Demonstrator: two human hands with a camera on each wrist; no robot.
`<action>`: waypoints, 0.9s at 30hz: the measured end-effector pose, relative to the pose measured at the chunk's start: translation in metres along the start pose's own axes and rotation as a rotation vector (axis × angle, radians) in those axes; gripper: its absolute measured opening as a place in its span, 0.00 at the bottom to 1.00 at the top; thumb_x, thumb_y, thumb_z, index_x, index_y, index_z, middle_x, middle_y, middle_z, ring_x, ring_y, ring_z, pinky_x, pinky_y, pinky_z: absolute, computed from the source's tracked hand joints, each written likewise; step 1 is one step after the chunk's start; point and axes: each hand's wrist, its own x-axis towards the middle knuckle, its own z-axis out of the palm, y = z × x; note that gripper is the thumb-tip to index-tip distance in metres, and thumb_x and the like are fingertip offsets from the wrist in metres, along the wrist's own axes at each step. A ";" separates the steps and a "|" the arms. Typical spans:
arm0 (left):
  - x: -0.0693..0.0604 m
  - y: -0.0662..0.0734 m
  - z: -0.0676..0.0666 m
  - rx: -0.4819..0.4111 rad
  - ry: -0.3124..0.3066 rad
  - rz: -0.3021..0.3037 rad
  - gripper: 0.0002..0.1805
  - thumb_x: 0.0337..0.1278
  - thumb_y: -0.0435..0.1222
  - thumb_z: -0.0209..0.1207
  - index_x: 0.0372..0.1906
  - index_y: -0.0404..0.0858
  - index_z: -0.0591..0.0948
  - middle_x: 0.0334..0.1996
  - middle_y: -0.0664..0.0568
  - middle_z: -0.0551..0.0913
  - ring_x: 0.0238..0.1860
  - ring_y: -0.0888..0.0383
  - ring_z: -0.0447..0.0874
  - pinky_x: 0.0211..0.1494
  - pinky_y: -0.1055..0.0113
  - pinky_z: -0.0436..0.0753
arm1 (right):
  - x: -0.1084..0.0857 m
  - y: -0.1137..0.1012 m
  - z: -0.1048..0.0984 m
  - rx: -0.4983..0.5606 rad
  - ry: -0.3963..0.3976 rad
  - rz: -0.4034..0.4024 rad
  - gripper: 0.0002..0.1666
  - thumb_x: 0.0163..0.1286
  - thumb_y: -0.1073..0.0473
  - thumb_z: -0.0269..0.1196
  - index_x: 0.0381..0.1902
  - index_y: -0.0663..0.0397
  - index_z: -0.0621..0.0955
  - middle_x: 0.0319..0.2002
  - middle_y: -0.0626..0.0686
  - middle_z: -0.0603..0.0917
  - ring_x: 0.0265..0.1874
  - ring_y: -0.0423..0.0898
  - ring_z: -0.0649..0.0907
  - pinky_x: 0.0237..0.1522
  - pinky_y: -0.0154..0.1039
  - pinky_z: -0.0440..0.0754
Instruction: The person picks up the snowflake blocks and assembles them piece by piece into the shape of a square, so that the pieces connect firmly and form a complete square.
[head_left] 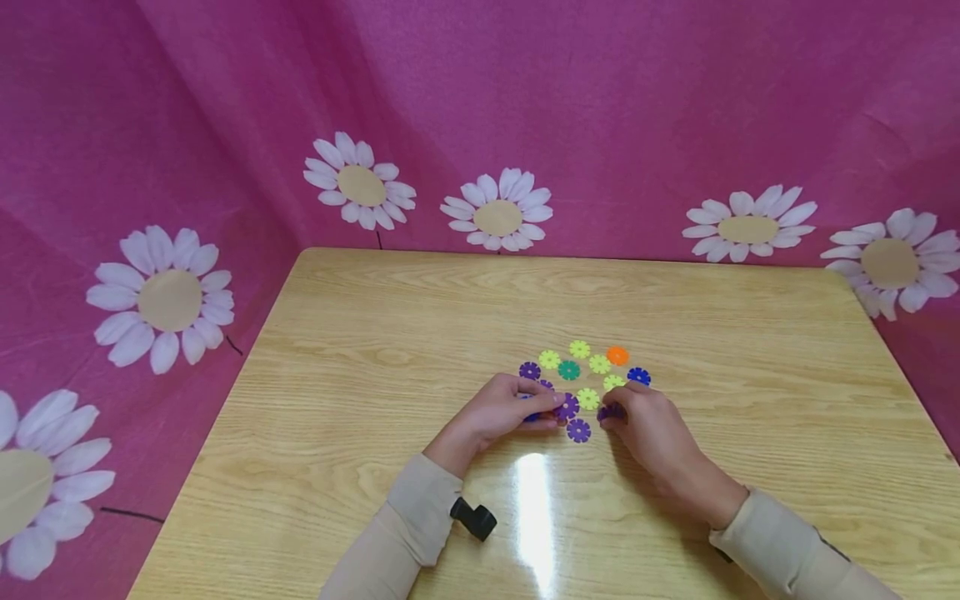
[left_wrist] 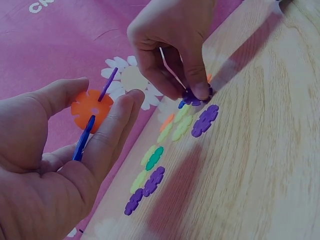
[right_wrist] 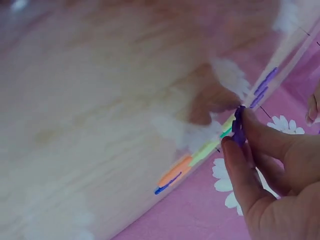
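Note:
My left hand (head_left: 495,410) holds a small joined piece of notched plastic discs by its edges. In the left wrist view this piece is an orange disc (left_wrist: 92,109) with a purple disc (left_wrist: 108,83) and a blue disc (left_wrist: 83,141) slotted into its rim at angles. Thumb and fingertips of my right hand (head_left: 660,429) pinch another purple disc (right_wrist: 238,126), low over the table and apart from the joined piece. Just in front of the hands lies a loose purple disc (head_left: 578,431).
Beyond the hands, several loose discs lie flat on the wooden table (head_left: 360,350): yellow (head_left: 580,349), green (head_left: 569,370), orange (head_left: 617,356), blue (head_left: 639,376) and purple (head_left: 529,370). A pink curtain (head_left: 600,108) with white flowers hangs around the table's far and side edges.

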 end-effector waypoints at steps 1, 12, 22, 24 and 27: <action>0.000 0.000 0.000 0.001 -0.001 0.001 0.14 0.65 0.36 0.63 0.47 0.29 0.84 0.40 0.46 0.87 0.41 0.54 0.90 0.56 0.58 0.87 | 0.000 -0.001 -0.001 0.008 0.003 0.002 0.06 0.59 0.71 0.72 0.35 0.59 0.87 0.33 0.53 0.86 0.35 0.48 0.86 0.41 0.47 0.89; -0.002 0.000 0.002 -0.016 0.002 -0.003 0.14 0.66 0.35 0.63 0.48 0.28 0.84 0.42 0.45 0.87 0.40 0.55 0.89 0.54 0.60 0.88 | -0.004 -0.007 -0.016 0.074 0.001 0.011 0.09 0.62 0.70 0.70 0.41 0.59 0.89 0.36 0.53 0.88 0.38 0.49 0.85 0.42 0.46 0.89; -0.002 0.001 0.003 -0.010 0.013 -0.003 0.14 0.66 0.36 0.63 0.48 0.29 0.84 0.42 0.45 0.87 0.42 0.53 0.90 0.53 0.61 0.89 | -0.003 -0.005 -0.026 0.267 0.012 0.088 0.07 0.64 0.67 0.69 0.40 0.60 0.89 0.35 0.55 0.91 0.33 0.45 0.88 0.31 0.28 0.87; -0.003 0.001 0.003 -0.004 0.012 -0.002 0.15 0.66 0.36 0.63 0.48 0.29 0.84 0.43 0.44 0.87 0.43 0.52 0.90 0.53 0.61 0.89 | -0.004 -0.006 -0.026 0.293 0.022 0.096 0.06 0.64 0.67 0.69 0.39 0.60 0.89 0.35 0.55 0.91 0.33 0.43 0.88 0.31 0.26 0.86; -0.003 0.001 0.004 0.007 0.012 0.000 0.15 0.66 0.37 0.63 0.48 0.29 0.84 0.44 0.44 0.87 0.44 0.50 0.90 0.53 0.61 0.89 | -0.004 -0.006 -0.027 0.320 0.042 0.092 0.06 0.64 0.66 0.70 0.39 0.59 0.90 0.34 0.54 0.91 0.32 0.41 0.88 0.31 0.25 0.86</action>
